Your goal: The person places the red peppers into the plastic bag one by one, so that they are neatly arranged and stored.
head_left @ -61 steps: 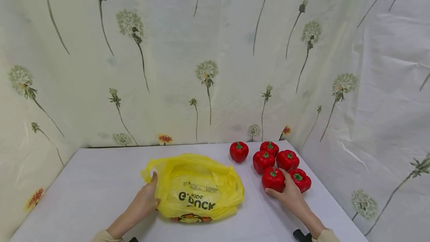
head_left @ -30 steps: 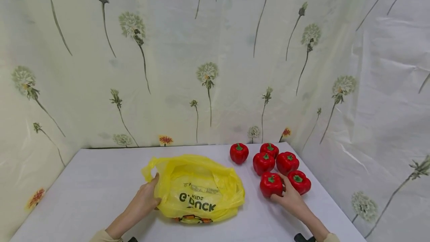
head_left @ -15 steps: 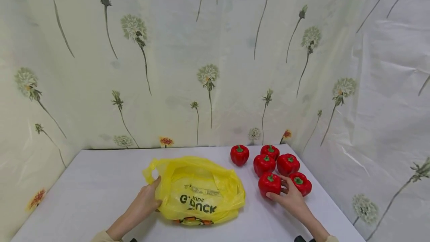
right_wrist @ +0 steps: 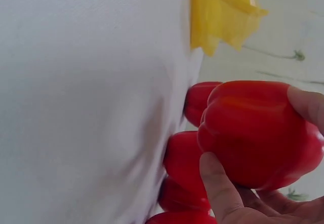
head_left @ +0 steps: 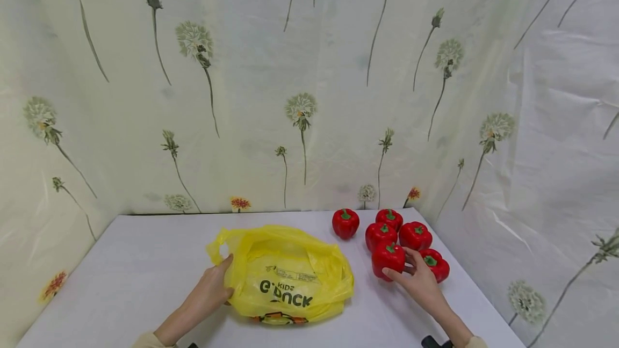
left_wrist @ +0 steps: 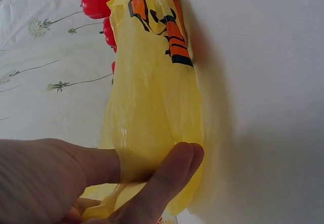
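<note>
My left hand (head_left: pixel 207 287) grips the left side of a yellow plastic bag (head_left: pixel 280 278), whose wide mouth is held up. In the left wrist view, thumb and fingers close on the thin yellow film. On the right, my right hand (head_left: pixel 419 283) holds a red bell pepper (head_left: pixel 387 265) with a green stem by its side. The right wrist view shows this pepper (right_wrist: pixel 258 133) between thumb and fingers, raised off the white table. Just behind the hand lies another red bell pepper (head_left: pixel 435 266).
Several more red bell peppers stand at the back right, among them one pepper (head_left: pixel 415 236) close to the right hand and a separate pepper (head_left: pixel 345 223) behind the bag. The white table (head_left: pixel 159 251) meets a flower-printed curtain (head_left: pixel 251 95) at the back and right.
My right hand has drawn its pepper slightly left, away from the one beside it, and raised it a little. The left hand stays on the bag. The head view has tilted slightly.
</note>
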Action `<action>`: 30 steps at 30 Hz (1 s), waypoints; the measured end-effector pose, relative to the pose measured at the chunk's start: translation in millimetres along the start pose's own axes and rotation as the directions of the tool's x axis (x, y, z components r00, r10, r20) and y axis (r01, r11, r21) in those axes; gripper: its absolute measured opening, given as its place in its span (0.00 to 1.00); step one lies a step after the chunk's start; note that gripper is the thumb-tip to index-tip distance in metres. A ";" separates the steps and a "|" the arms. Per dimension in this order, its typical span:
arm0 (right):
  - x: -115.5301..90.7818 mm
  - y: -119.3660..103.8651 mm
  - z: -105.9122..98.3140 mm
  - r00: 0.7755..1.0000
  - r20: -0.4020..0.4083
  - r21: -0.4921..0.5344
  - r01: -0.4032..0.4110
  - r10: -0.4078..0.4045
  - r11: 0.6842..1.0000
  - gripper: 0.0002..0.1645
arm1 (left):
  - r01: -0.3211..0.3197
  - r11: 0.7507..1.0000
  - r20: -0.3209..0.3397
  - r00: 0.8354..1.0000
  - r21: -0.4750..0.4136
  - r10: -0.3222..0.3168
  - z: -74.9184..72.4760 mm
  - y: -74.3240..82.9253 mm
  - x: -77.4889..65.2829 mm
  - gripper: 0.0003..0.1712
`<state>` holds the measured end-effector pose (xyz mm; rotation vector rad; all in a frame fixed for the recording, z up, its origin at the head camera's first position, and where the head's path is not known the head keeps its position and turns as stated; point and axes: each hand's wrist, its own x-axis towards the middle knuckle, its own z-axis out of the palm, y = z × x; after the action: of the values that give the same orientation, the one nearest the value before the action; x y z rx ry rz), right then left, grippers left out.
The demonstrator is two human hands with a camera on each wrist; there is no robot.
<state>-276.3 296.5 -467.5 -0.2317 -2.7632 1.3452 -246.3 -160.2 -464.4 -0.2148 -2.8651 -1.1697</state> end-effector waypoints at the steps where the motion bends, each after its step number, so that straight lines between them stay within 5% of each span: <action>1: 0.0 -1.1 0.5 1.000 -0.002 0.001 0.008 -0.008 1.000 0.65 | 0.004 1.000 0.002 1.000 -0.002 -0.004 0.1 -0.4 0.1 0.44; 30: 0.5 -56.6 25.3 0.993 0.059 0.069 0.102 -0.106 0.992 0.60 | 0.002 0.999 0.016 1.000 -0.038 -0.001 1.0 -1.9 0.5 0.44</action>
<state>-285.9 242.5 -438.6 -0.0413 -2.7319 1.4386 -247.0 -160.8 -466.4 -0.2242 -2.8586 -1.2286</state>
